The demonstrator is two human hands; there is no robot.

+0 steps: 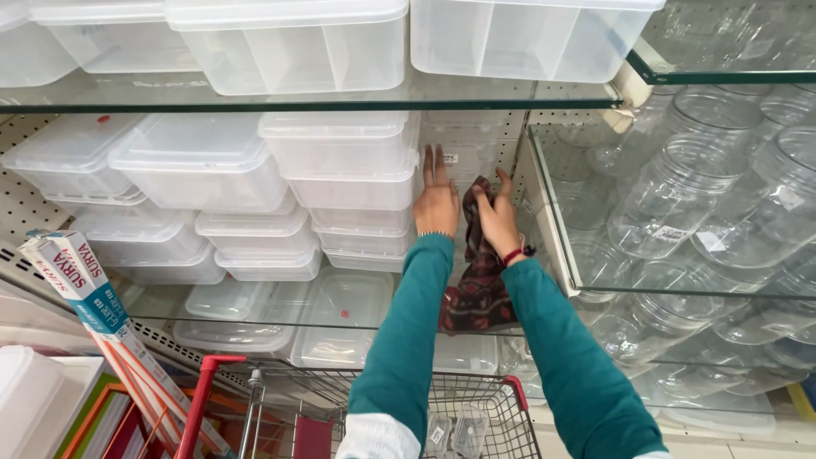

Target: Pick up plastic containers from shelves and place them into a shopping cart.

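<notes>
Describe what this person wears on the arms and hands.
Both arms wear long teal sleeves that reach the wrists. A light knitted layer shows at the lower edge by the left elbow. The left hand is bare, with a thin beaded band at its wrist. The right hand is bare too, with a red band at its wrist.

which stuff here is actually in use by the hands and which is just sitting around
In use:
- left hand, flat by the stacked plastic boxes
- right hand, holding a dark patterned cloth

Lying about:
- clear jars
- shopping cart
- long cartons
- glass shelf
</notes>
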